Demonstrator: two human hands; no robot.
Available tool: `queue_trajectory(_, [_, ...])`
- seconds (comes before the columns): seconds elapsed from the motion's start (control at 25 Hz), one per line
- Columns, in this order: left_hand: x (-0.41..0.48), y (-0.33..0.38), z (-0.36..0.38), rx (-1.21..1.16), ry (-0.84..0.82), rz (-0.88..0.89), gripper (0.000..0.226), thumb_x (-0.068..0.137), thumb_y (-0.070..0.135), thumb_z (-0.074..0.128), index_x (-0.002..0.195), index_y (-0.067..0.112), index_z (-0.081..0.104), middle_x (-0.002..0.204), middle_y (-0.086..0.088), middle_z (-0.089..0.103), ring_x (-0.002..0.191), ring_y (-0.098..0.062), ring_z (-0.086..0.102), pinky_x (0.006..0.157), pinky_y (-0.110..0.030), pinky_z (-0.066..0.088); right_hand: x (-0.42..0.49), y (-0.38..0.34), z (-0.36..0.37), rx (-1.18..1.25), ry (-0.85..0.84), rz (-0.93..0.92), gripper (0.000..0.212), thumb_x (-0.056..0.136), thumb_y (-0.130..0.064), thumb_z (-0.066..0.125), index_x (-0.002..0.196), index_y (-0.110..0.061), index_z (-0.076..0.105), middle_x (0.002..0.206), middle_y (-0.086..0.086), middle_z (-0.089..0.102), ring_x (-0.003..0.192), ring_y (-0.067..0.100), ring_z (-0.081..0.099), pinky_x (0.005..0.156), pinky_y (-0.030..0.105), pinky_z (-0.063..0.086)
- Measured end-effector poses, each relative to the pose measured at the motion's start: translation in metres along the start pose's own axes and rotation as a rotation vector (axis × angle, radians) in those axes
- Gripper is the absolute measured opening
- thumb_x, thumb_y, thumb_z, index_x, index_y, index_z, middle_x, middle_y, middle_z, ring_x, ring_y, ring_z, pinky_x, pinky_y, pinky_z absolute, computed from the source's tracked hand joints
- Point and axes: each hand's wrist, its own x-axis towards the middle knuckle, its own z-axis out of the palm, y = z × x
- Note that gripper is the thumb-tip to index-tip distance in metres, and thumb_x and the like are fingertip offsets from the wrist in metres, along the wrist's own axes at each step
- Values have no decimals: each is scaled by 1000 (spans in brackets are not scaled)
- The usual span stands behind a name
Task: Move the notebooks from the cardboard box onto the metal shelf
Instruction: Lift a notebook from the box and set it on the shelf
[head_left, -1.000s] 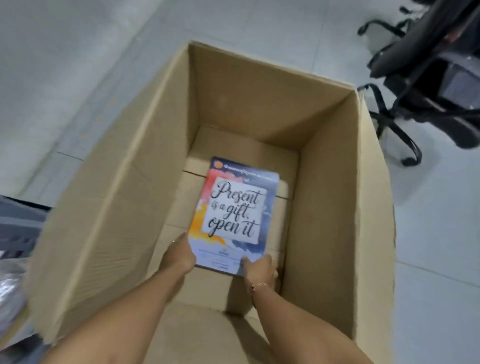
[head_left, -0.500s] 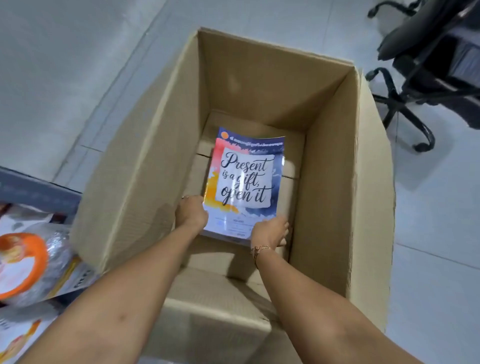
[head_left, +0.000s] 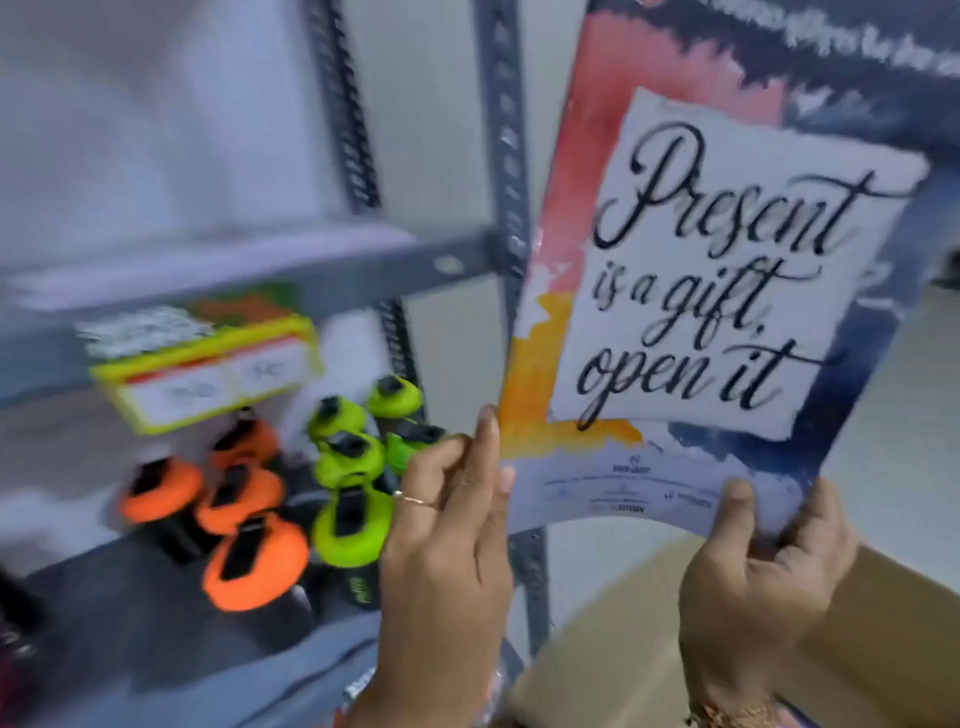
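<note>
notebook in both hands, metal shelf beside

A thin, glossy notebook with a watercolour cover of red, orange and dark blue around a white torn-paper panel reading "Present is a gift, open it" in black script stands nearly upright in the air, leaning toward one o'clock, its bottom edge bowed upward. At nine o'clock from it is the grey metal shelf with slotted uprights. At five o'clock, low in the view, lies the brown cardboard box, only partly visible.
</note>
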Motion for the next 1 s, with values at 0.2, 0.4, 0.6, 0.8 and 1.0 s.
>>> queue_trajectory(0.2, [88, -11, -129, 334, 279, -94, 42, 90, 20, 52, 126, -1, 56, 98, -5, 51, 84, 2, 41, 78, -2, 31, -25, -127, 105, 239, -234, -389, 37, 88, -13, 56, 120, 6, 57, 113, 33, 58, 106, 31, 51, 89, 36, 44])
queue_trajectory(0.4, [180, -45, -170, 666, 116, -352, 24, 93, 9, 51, 110, 1, 66, 107, -27, 63, 100, -40, 56, 80, -38, 37, -17, -204, 191, 94, -635, -448, 31, 89, -10, 47, 113, -1, 63, 120, 28, 58, 110, 43, 52, 95, 44, 42])
queue_trajectory(0.6, [196, -88, -159, 808, -206, -618, 26, 90, 9, 48, 105, 1, 66, 113, -25, 66, 108, -41, 57, 83, -39, 48, -11, -213, 208, -399, -882, -301, 36, 85, -12, 35, 105, -2, 63, 115, 26, 62, 121, 42, 40, 98, 43, 35])
queue_trajectory(0.8, [181, -62, -136, 910, -79, -342, 24, 90, 3, 46, 97, -4, 68, 107, -30, 68, 113, -47, 54, 99, -48, 43, -10, -174, 170, -60, -515, -597, 28, 92, -16, 45, 114, -5, 60, 125, 22, 58, 111, 41, 48, 97, 43, 38])
queue_trajectory(1.0, [63, -9, 21, 448, -299, 407, 31, 82, -3, 51, 109, -1, 67, 114, -14, 71, 113, -36, 62, 101, -40, 47, -15, 11, 42, -81, -163, -499, 26, 93, -12, 45, 114, 0, 55, 119, 25, 56, 113, 34, 48, 102, 39, 37])
